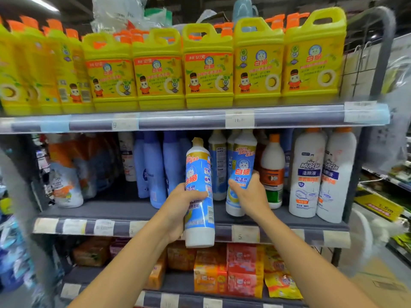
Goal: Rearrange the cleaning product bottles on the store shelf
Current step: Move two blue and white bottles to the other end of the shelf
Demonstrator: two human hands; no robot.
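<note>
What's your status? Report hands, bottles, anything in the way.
Left hand grips blue-label bottle, held in front of middle shelf. Right hand grips second blue-label bottle, tilted on shelf. Orange-capped bottle close beside right hand.

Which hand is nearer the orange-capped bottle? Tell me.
Right. The right hand grips a blue-label bottle just left of the orange-capped bottle; the left hand holds a second bottle farther left.
</note>
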